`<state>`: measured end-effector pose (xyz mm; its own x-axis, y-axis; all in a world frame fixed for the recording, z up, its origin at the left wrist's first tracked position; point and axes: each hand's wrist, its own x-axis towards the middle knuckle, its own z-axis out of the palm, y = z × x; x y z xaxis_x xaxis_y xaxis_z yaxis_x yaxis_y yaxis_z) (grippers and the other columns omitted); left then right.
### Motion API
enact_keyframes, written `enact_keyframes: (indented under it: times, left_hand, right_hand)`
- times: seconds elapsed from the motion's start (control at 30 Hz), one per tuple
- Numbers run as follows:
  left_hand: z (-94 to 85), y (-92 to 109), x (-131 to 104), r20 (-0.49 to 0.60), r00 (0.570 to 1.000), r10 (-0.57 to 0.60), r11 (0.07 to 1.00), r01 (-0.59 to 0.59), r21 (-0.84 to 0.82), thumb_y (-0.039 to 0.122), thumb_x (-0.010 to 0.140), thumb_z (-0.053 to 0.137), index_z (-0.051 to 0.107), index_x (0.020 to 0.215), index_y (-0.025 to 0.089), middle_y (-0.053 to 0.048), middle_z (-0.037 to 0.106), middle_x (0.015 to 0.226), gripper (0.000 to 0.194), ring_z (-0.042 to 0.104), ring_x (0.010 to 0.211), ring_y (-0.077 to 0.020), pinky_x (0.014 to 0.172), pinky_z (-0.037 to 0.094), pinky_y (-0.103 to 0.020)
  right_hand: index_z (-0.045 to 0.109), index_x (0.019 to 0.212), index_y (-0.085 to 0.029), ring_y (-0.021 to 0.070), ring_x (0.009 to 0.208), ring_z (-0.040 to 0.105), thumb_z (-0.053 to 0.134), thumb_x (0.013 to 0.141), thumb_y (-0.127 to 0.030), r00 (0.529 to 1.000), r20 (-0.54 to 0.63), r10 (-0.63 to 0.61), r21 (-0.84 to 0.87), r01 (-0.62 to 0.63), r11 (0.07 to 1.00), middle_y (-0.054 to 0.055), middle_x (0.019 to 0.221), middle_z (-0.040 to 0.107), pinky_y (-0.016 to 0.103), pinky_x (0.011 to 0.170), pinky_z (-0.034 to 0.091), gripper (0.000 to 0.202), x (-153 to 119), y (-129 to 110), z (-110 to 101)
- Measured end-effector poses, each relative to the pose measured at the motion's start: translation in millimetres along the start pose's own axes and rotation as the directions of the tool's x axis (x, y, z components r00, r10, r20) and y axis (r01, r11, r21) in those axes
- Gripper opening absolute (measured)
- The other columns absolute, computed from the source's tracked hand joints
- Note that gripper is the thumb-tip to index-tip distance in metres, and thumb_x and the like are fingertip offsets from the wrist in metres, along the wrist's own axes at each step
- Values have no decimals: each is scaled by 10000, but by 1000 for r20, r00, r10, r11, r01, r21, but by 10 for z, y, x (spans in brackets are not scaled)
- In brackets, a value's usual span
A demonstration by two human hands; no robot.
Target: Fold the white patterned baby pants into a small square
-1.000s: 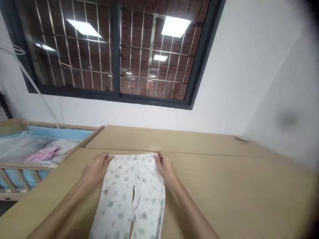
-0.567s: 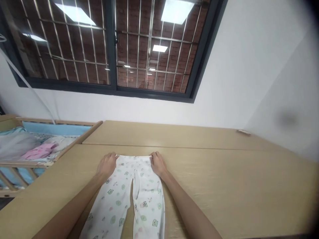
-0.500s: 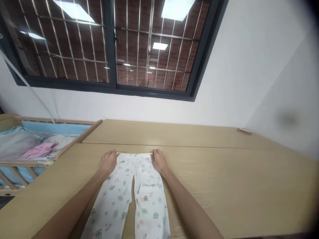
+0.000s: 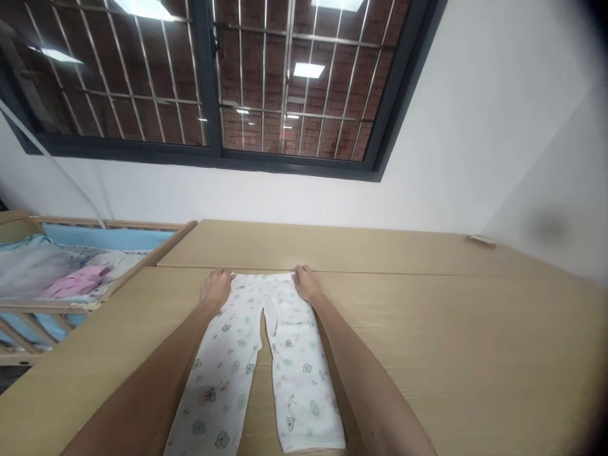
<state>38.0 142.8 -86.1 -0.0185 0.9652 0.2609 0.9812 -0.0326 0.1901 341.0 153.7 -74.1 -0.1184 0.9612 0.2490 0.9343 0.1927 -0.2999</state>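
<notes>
Right of the right hand (image 4: 308, 285) and its forearm, the wooden surface (image 4: 456, 342) offers a broad open run, with a small flat object (image 4: 481, 241) near the far corner as the one thing in the way. Left of the left hand (image 4: 216, 290) the passage is narrower, hemmed in by the crib rail (image 4: 151, 259), while ahead of both hands a free strip reaches to the back wall (image 4: 437, 152). Between the hands the spread pants (image 4: 301, 361) take up the room, both forearms bar a low sideways approach, and a slim gap runs between the pant legs.
</notes>
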Motion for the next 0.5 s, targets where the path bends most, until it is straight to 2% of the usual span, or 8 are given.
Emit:
enact_keyframes:
  times: [0.27, 0.5]
  left_hand:
    - [66, 7, 173, 40, 998, -48, 998, 50, -47, 355, 1055, 370, 652, 1142, 204, -138, 655, 1238, 332, 626, 1136, -290, 872, 490, -361]
    - [1, 11, 177, 76, 994, -74, 993, 80, -87, 346, 1054, 388, 569, 1272, 250, -104, 645, 1306, 299, 636, 1135, -263, 868, 484, -346]
  right_hand:
    - [621, 1209, -214, 215, 1082, 612, 465, 1040, -238, 1000, 3, 13, 15, -13, 1000, 106, 1224, 617, 290, 894, 412, 232, 137, 67, 42]
    - [613, 1218, -217, 224, 1086, 611, 475, 1032, -238, 1000, -8, 30, 43, -30, 999, 106, 1221, 629, 309, 912, 412, 232, 196, 68, 96]
